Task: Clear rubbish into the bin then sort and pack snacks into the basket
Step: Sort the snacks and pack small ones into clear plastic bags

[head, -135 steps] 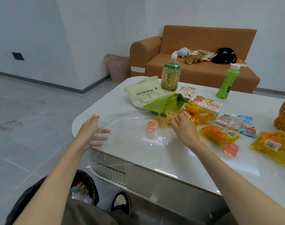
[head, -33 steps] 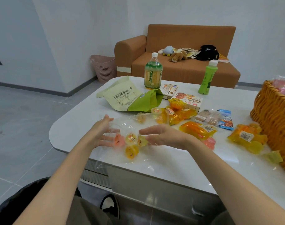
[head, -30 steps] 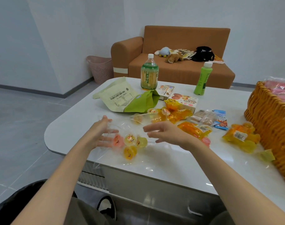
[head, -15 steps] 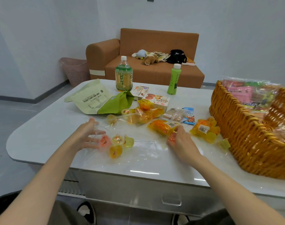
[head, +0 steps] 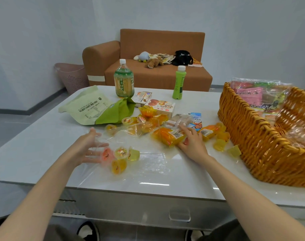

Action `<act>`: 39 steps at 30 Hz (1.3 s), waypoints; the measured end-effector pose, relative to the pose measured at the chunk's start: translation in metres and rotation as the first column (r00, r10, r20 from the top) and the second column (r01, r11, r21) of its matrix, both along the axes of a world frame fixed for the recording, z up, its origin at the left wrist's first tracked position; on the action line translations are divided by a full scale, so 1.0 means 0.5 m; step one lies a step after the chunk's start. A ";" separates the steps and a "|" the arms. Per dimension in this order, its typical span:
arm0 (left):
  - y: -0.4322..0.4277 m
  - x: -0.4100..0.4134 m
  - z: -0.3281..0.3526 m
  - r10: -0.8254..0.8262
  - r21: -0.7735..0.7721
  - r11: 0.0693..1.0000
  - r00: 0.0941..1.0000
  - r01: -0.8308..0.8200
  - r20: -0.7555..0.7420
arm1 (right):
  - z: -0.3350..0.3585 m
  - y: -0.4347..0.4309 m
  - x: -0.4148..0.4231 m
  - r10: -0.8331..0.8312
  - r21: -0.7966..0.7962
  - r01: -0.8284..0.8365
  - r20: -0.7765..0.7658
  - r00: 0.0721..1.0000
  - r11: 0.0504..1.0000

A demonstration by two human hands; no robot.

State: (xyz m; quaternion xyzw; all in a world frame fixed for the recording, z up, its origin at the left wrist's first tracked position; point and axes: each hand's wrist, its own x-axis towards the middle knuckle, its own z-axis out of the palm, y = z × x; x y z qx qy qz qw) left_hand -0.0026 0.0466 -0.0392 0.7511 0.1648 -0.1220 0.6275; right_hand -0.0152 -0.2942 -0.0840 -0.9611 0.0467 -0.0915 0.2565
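Your right hand has shifted from the bagged cups to the pink jelly cup, fingers closing on it, while your left hand, spread flat, pins the clear bag mouth open to receive it, the basket waiting rightward.

Orange woven basket; green bottle

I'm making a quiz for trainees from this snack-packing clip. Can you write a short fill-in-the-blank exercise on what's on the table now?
1. The wicker basket stands on the ____ side of the table.
2. The slim green bottle has a ____ cap.
3. The right hand rests beside an ____ snack packet.
4. The left hand is open beside loose ____ cups.

Missing words: right; white; orange; jelly
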 end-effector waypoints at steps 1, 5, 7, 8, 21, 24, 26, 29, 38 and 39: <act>0.000 0.001 0.000 -0.003 0.000 1.000 1.000 0.003 -0.001 | 0.001 0.000 0.004 -0.003 -0.004 0.003 -0.002 1.000 1.000; 0.000 0.005 -0.002 -0.005 -0.003 1.000 1.000 0.005 -0.004 | -0.001 -0.004 0.009 0.024 -0.020 -0.023 0.056 0.998 1.000; -0.002 0.005 -0.001 -0.003 -0.007 1.000 1.000 0.003 -0.004 | -0.006 -0.009 0.004 0.044 -0.086 -0.038 0.070 0.997 0.996; -0.003 0.005 -0.001 -0.005 -0.005 1.000 1.000 0.005 -0.002 | -0.009 -0.012 0.001 0.039 -0.103 -0.030 0.090 0.995 0.994; 0.011 -0.011 0.004 -0.007 -0.067 0.998 1.000 0.007 0.000 | 0.131 0.009 -0.001 -0.287 0.569 0.032 0.364 0.886 0.822; 0.022 -0.014 0.008 -0.001 -0.079 0.997 1.000 0.001 -0.004 | 0.147 0.042 -0.016 0.115 0.494 -0.214 0.224 0.968 0.843; 0.030 -0.017 0.011 -0.002 -0.068 0.998 1.000 0.002 -0.008 | 0.150 0.068 -0.029 0.367 0.410 -0.379 0.112 0.924 0.830; 0.038 -0.020 0.014 -0.015 -0.049 0.999 1.000 0.014 -0.011 | 0.136 0.097 -0.033 0.546 0.177 -0.535 -0.020 0.837 0.826; 0.019 -0.040 0.026 -0.188 -0.079 0.980 0.980 0.183 -0.060 | 0.112 0.232 -0.033 0.580 0.507 -0.514 0.035 0.814 0.692; 0.017 -0.042 0.027 -0.198 -0.085 0.978 0.978 0.192 -0.060 | 0.110 0.250 -0.034 0.584 0.568 -0.497 0.036 0.811 0.656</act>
